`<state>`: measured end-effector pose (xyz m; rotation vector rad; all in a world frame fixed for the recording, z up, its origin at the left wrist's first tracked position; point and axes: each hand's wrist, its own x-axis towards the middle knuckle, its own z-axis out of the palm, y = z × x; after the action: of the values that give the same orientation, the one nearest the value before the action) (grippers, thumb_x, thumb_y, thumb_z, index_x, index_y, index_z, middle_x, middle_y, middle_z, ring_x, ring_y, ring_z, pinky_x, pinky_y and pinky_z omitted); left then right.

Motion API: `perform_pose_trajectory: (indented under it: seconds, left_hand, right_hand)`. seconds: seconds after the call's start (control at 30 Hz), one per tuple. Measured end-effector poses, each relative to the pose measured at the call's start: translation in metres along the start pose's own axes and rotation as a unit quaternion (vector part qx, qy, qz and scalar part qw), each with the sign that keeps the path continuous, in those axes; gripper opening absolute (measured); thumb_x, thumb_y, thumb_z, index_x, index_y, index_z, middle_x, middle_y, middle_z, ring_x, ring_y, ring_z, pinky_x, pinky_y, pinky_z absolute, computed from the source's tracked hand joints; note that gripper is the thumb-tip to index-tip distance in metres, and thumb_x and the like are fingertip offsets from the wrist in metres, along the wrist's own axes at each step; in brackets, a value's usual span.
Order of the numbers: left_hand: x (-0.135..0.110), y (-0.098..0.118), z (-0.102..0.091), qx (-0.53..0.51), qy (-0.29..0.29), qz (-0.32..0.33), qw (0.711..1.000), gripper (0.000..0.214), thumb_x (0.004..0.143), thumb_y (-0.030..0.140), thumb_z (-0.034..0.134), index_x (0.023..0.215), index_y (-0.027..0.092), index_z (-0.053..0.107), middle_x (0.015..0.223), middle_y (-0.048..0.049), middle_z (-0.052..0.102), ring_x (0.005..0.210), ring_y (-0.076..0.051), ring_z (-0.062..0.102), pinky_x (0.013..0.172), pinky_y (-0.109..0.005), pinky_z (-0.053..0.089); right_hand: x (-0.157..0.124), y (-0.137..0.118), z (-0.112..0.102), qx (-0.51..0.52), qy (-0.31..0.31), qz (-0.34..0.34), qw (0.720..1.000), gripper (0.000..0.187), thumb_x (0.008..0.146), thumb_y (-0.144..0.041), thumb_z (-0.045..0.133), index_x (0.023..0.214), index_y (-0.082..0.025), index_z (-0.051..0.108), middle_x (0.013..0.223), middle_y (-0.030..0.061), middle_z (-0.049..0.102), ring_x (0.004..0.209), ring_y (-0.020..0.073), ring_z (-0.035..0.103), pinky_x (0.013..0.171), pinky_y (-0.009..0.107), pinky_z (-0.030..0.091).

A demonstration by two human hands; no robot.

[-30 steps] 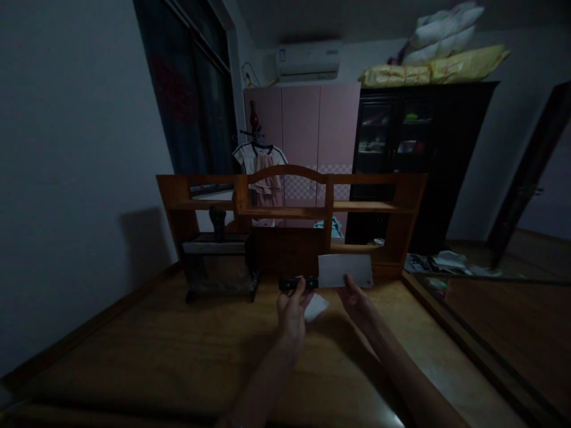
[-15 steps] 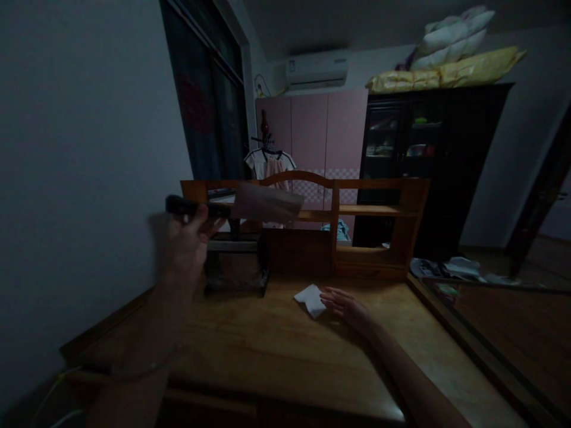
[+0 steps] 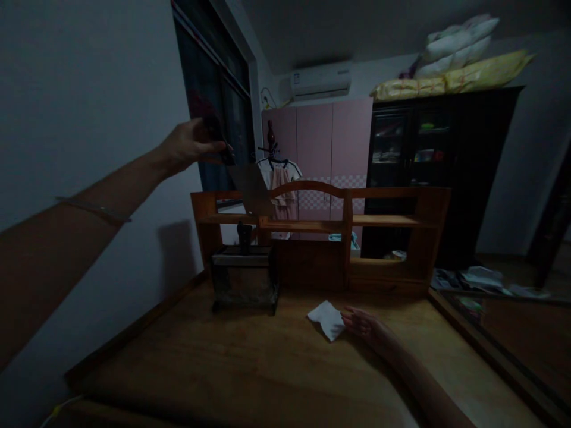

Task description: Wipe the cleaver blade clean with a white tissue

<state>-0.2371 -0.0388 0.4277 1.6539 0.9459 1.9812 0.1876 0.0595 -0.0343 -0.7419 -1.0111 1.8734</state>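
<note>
Holding the cleaver [image 3: 252, 189] by its dark handle, the left grip [image 3: 190, 142] is clasping it above the knife block [image 3: 243, 279]. The blade is slanting downward, its lower end hanging clear of the block and near a black handle [image 3: 244, 239] that is projecting from the block's top. The right grip [image 3: 362, 324] is resting open to the right of the block, its fingertips reaching the edge of a white tissue [image 3: 328, 321]; whether they are touching it cannot be told. The block and tissue are occupying the table [image 3: 214, 368]. Directly behind the block, a wooden shelf unit [image 3: 307, 261] is standing as the nearest obstruction. Beyond the block, an air conditioner [image 3: 321, 82] is bearing a small label, too small to read. Behind it to the right, a white tub [image 3: 355, 252] is containing pale blue cloth [image 3: 354, 240], and a dark cabinet [image 3: 477, 154] is displaying indistinct items behind glass.
</note>
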Motion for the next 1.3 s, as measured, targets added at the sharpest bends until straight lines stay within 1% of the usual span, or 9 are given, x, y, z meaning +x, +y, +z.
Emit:
perform_pose_trajectory:
  seconds: [0.2,0.37,0.47,0.53,0.63,0.73,0.83,0.93,1.3]
  left_hand:
    - [0.017,-0.04,-0.011,-0.023,0.029,-0.025,0.999,0.037,0.07,-0.014,0.055,0.103,-0.016,0.037,0.121,-0.0274,0.06,0.111,-0.029,0.06,0.073,-0.042,0.052]
    - [0.035,-0.074,-0.015,0.048,-0.008,-0.053,0.997,0.046,0.063,-0.01,0.07,0.103,-0.011,0.046,0.107,-0.0192,0.07,0.097,-0.021,0.069,0.077,-0.041,0.055]
    - [0.04,-0.092,-0.016,0.045,0.004,-0.099,0.994,0.044,0.058,-0.013,0.073,0.097,-0.003,0.054,0.097,-0.0141,0.073,0.09,-0.017,0.071,0.079,-0.032,0.055]
    - [0.042,-0.104,-0.018,0.038,0.0,-0.126,0.991,0.039,0.061,-0.014,0.069,0.095,-0.004,0.053,0.095,-0.0113,0.074,0.088,-0.012,0.07,0.076,-0.023,0.054]
    - [0.046,-0.122,-0.026,0.101,-0.057,-0.122,0.986,0.038,0.067,-0.007,0.07,0.099,-0.009,0.05,0.094,-0.0073,0.073,0.081,-0.007,0.067,0.072,-0.017,0.052]
    - [0.052,-0.136,-0.036,0.199,-0.137,-0.075,0.968,0.053,0.067,0.014,0.08,0.109,-0.003,0.053,0.094,-0.0053,0.072,0.078,-0.01,0.065,0.071,-0.021,0.054]
    - [0.057,-0.142,-0.044,0.261,-0.194,-0.03,0.945,0.06,0.067,0.035,0.082,0.112,0.005,0.056,0.098,-0.0064,0.071,0.085,-0.017,0.064,0.072,-0.027,0.055]
    - [0.059,-0.141,-0.046,0.291,-0.206,-0.008,0.934,0.065,0.065,0.045,0.082,0.112,0.007,0.057,0.099,-0.0061,0.069,0.089,-0.019,0.062,0.075,-0.03,0.053]
    - [0.055,-0.138,-0.058,0.305,-0.202,-0.034,0.93,0.051,0.074,0.035,0.076,0.111,0.009,0.054,0.103,-0.0059,0.066,0.085,-0.014,0.061,0.078,-0.033,0.055]
  right_hand:
    - [0.006,0.005,-0.005,-0.003,-0.01,-0.005,1.0,0.029,0.074,-0.033,0.072,0.098,-0.017,0.073,0.112,0.0145,0.072,0.11,0.0284,0.065,0.107,0.041,0.044]
    - [0.006,0.005,-0.006,0.004,-0.008,-0.002,1.0,0.032,0.076,-0.036,0.071,0.101,-0.016,0.073,0.115,0.0157,0.07,0.111,0.0288,0.065,0.105,0.04,0.046]
    - [0.008,0.006,-0.007,0.002,-0.005,0.002,1.0,0.032,0.076,-0.036,0.072,0.1,-0.015,0.073,0.113,0.016,0.071,0.11,0.0283,0.065,0.105,0.04,0.046]
    - [0.011,0.008,-0.01,0.001,0.0,0.005,1.0,0.032,0.074,-0.036,0.072,0.098,-0.015,0.073,0.111,0.0156,0.071,0.109,0.0287,0.066,0.105,0.041,0.046]
    - [0.018,0.013,-0.018,0.0,0.008,0.013,1.0,0.033,0.072,-0.038,0.074,0.097,-0.016,0.073,0.111,0.0159,0.072,0.107,0.0288,0.067,0.105,0.041,0.045]
    - [0.023,0.017,-0.024,0.009,0.004,0.011,1.0,0.038,0.07,-0.038,0.076,0.098,-0.012,0.073,0.109,0.0176,0.072,0.105,0.0291,0.067,0.105,0.042,0.045]
    - [0.023,0.018,-0.026,0.006,0.002,0.008,1.0,0.042,0.067,-0.039,0.078,0.098,-0.01,0.072,0.108,0.0187,0.072,0.103,0.0299,0.068,0.104,0.044,0.044]
    - [0.021,0.017,-0.025,-0.001,-0.003,0.002,1.0,0.042,0.069,-0.039,0.077,0.1,-0.011,0.072,0.11,0.0184,0.071,0.106,0.03,0.066,0.105,0.044,0.044]
    - [0.022,0.017,-0.025,-0.013,0.003,0.016,1.0,0.038,0.074,-0.034,0.073,0.104,-0.01,0.07,0.112,0.0194,0.07,0.106,0.0288,0.067,0.103,0.04,0.047]
